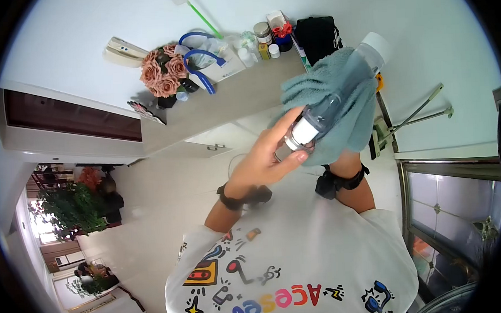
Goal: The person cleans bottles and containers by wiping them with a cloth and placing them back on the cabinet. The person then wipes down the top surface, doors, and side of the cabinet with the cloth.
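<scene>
Left hand is clamped around the near end of a clear bottle, at the left side of the blue-green towel. The bottle lies across this towel, which folds about its middle (the right hand is hidden beneath the cloth, so I cannot tell how it grips). Done well, this probably calls for a steady left hold and even pressure from the towel along the barrel, as the smooth wall could slip. Its long axis slants away and rightward, the white end pointing out past the towel's far edge. Beyond the towel, to its left, a surface carries pinkish roses.
</scene>
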`<action>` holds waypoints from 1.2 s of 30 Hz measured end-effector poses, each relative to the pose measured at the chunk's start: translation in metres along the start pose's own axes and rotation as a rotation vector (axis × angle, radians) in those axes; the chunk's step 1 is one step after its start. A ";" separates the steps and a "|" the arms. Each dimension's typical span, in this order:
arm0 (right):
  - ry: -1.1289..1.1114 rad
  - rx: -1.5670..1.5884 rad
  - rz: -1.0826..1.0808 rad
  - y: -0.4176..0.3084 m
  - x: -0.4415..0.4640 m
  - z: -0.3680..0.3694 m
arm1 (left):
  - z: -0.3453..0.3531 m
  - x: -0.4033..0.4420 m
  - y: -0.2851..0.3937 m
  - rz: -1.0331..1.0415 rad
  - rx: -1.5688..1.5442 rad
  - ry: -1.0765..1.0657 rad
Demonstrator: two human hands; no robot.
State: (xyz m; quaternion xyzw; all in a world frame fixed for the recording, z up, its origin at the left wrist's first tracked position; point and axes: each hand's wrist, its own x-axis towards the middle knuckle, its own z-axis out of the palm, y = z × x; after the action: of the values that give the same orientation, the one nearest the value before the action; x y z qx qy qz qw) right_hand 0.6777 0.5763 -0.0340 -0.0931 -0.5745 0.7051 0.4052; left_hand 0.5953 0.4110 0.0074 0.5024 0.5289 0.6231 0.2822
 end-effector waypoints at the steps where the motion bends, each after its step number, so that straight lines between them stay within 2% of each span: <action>1: -0.006 -0.034 -0.012 0.001 -0.002 -0.001 | 0.000 -0.001 -0.001 -0.001 -0.021 0.017; 5: -0.030 -0.137 -0.048 0.003 -0.006 -0.009 | -0.001 -0.004 -0.009 0.054 -0.070 0.027; 8: -0.047 -0.191 -0.066 0.004 -0.005 -0.013 | 0.002 -0.005 -0.005 0.009 -0.106 0.074; 11: -0.057 -0.223 -0.076 0.006 -0.005 -0.015 | 0.003 -0.003 -0.016 0.069 0.012 0.149; 14: -0.069 -0.246 -0.080 0.007 -0.005 -0.016 | -0.005 -0.001 -0.015 0.032 0.016 0.062; 20: -0.082 -0.278 -0.091 0.008 -0.006 -0.017 | -0.003 0.009 -0.031 0.213 0.047 0.105; 36: -0.121 -0.312 -0.086 0.014 -0.012 -0.012 | -0.007 0.007 -0.037 0.295 0.081 0.108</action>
State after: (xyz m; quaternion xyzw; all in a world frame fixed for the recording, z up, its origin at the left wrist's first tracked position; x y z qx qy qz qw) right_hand 0.6862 0.5767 -0.0547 -0.0876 -0.7037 0.5937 0.3804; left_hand 0.5796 0.4252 -0.0242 0.5513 0.4887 0.6619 0.1383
